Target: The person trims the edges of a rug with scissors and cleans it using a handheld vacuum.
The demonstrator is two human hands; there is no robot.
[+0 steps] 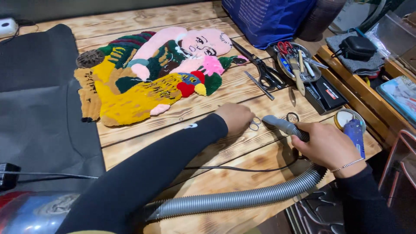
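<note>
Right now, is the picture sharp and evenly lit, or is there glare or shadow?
Head view: the tufted rug and wooden table are sharp and evenly lit; soft shadow lies under the right hand; the lower-left corner is blurred; table edges bow slightly.

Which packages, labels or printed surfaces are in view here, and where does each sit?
Black box: right of the scissors, flat rectangle with a small red-and-white label.
Blue bag: top centre, dark blue with pale print.
Printed flat pack: far right on the wooden rack, pale blue rectangle.
No screens visible.
</note>
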